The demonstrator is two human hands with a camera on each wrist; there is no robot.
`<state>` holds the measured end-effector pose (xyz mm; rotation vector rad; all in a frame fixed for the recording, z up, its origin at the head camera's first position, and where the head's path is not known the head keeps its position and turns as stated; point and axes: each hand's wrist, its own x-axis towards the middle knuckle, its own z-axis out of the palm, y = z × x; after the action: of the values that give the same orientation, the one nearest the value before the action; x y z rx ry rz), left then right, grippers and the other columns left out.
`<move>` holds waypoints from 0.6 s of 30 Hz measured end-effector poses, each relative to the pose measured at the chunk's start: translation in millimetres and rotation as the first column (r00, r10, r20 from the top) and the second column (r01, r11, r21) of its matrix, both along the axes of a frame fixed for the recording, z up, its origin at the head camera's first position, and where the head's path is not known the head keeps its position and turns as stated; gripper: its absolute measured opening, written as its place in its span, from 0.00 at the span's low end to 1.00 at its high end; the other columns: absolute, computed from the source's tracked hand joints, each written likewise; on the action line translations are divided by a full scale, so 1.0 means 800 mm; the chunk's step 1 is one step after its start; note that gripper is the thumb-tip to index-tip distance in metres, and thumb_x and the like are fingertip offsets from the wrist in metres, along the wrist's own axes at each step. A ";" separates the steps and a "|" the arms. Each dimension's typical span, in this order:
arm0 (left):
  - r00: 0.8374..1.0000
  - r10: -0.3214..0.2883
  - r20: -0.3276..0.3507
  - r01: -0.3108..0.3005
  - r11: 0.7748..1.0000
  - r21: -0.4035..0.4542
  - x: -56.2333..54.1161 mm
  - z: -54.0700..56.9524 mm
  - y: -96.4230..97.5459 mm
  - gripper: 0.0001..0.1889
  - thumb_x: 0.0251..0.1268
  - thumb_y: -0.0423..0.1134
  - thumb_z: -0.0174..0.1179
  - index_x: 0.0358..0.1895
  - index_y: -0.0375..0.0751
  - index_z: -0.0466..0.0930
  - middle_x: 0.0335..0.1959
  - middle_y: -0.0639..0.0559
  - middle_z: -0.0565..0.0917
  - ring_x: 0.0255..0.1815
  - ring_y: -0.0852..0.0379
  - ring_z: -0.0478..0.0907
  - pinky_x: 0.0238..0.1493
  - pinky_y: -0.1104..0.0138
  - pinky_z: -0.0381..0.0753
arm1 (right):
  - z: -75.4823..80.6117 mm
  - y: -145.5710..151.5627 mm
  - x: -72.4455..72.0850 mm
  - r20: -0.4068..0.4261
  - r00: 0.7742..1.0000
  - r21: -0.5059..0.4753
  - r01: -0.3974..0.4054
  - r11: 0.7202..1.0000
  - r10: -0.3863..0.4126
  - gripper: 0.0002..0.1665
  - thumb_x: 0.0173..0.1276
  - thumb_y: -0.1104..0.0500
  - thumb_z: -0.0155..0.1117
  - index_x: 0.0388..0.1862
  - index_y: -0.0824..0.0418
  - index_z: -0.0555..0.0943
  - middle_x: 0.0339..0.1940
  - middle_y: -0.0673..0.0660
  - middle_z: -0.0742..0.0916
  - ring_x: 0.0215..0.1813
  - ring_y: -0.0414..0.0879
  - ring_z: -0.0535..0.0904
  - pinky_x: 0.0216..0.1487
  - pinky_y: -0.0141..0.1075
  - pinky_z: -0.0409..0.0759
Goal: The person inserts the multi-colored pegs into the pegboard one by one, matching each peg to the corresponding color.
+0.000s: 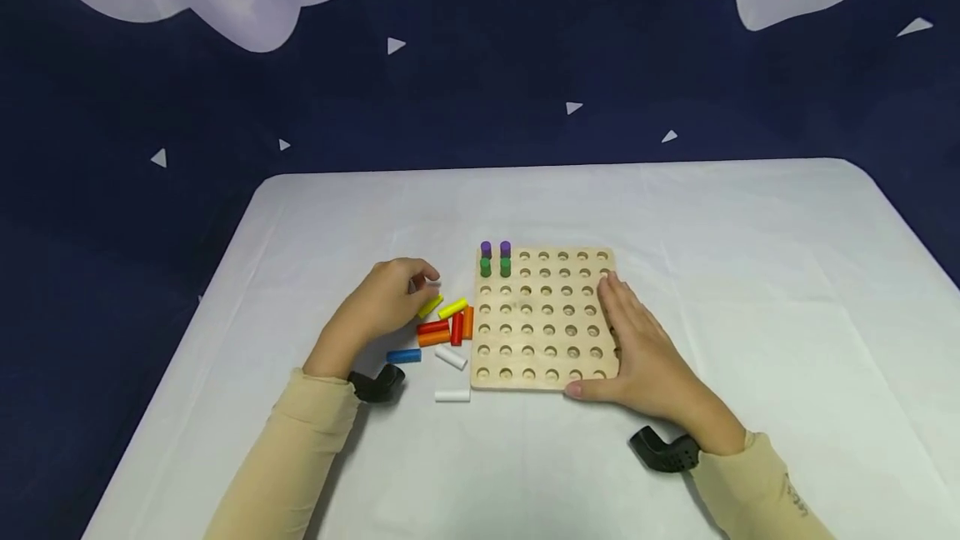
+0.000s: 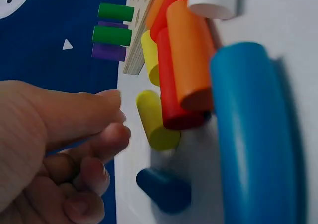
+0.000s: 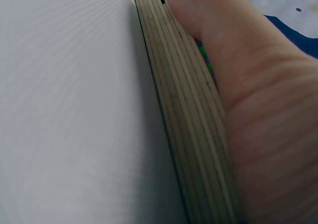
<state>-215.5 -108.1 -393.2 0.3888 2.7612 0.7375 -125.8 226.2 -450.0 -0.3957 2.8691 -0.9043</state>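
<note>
My left hand (image 1: pixel 386 294) hovers left of the pegboard, thumb and fingers bent, with nothing visible between them. In the left wrist view its fingertips are beside a yellow peg (image 2: pixel 156 119) and a dark blue peg (image 2: pixel 164 189). The wooden pegboard (image 1: pixel 536 300) lies flat, with rows of round holes. Two purple pegs (image 1: pixel 486 248) and two green pegs (image 1: pixel 506 267) stand upright in its far left corner. My right hand (image 1: pixel 645 357) rests along the board's right edge, fingers straight, thumb at the near edge. In the right wrist view the thumb (image 3: pixel 213 20) lies over the layered board side (image 3: pixel 184 105).
Left of the board lie another yellow peg (image 1: pixel 453 308), red pegs (image 1: pixel 457 329), orange pegs (image 1: pixel 433 339), white pegs (image 1: pixel 452 396) and a lighter blue peg (image 1: pixel 403 356). A white cloth (image 1: pixel 750 273) covers the table. Behind it hangs a dark blue backdrop (image 1: pixel 480 90).
</note>
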 end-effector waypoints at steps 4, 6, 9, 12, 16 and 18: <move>0.999 -0.052 -0.011 0.052 0.996 -0.069 0.007 0.001 -0.003 0.13 0.66 0.38 0.65 0.51 0.38 0.83 0.34 0.48 0.80 0.38 0.51 0.74 0.43 0.61 0.75 | -0.001 0.002 0.001 -0.002 1.000 -0.004 0.003 1.000 -0.003 0.86 0.39 0.23 0.75 0.82 0.54 0.33 0.84 0.55 0.40 0.84 0.59 0.37 0.78 0.60 0.42; 0.996 -0.082 -0.026 0.079 0.992 -0.099 0.008 -0.001 -0.001 0.13 0.64 0.37 0.66 0.49 0.37 0.83 0.32 0.48 0.79 0.38 0.51 0.73 0.43 0.60 0.75 | 0.000 0.002 0.001 -0.005 1.000 -0.009 0.004 1.000 -0.004 0.86 0.39 0.23 0.76 0.82 0.54 0.33 0.84 0.55 0.40 0.84 0.59 0.37 0.78 0.60 0.42; 0.994 -0.099 -0.037 0.093 0.986 -0.138 0.010 -0.003 0.003 0.12 0.64 0.37 0.67 0.48 0.37 0.84 0.33 0.48 0.80 0.40 0.50 0.72 0.45 0.59 0.76 | 0.000 0.002 0.001 -0.007 1.000 -0.017 0.003 1.000 -0.004 0.86 0.39 0.24 0.76 0.82 0.54 0.33 0.84 0.56 0.40 0.84 0.59 0.37 0.78 0.61 0.43; 0.994 -0.098 -0.047 0.089 0.983 -0.161 0.010 -0.005 0.005 0.10 0.64 0.37 0.66 0.46 0.39 0.85 0.34 0.49 0.82 0.41 0.50 0.72 0.46 0.59 0.77 | 0.002 0.001 0.002 -0.009 1.000 -0.024 0.001 1.000 -0.001 0.86 0.39 0.25 0.77 0.82 0.54 0.33 0.84 0.56 0.41 0.84 0.59 0.37 0.78 0.61 0.43; 0.990 -0.112 -0.082 0.098 0.981 -0.165 0.009 -0.007 0.005 0.11 0.66 0.36 0.64 0.50 0.41 0.84 0.36 0.48 0.84 0.41 0.50 0.74 0.46 0.58 0.78 | 0.003 0.001 0.002 -0.014 1.000 -0.025 0.002 1.000 -0.003 0.87 0.38 0.25 0.77 0.82 0.54 0.34 0.84 0.56 0.41 0.83 0.60 0.38 0.78 0.61 0.43; 0.988 -0.123 -0.091 0.107 0.981 -0.162 0.010 -0.007 0.005 0.12 0.66 0.35 0.63 0.52 0.41 0.83 0.37 0.47 0.84 0.41 0.50 0.74 0.46 0.57 0.78 | 0.003 0.000 0.003 -0.012 1.000 -0.026 0.005 1.000 -0.005 0.87 0.38 0.25 0.77 0.82 0.54 0.34 0.84 0.56 0.41 0.83 0.60 0.38 0.78 0.61 0.43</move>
<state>-207.8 -104.4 -398.8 0.5615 2.8369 0.4814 -123.3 226.5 -447.6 -0.3981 2.8736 -0.9443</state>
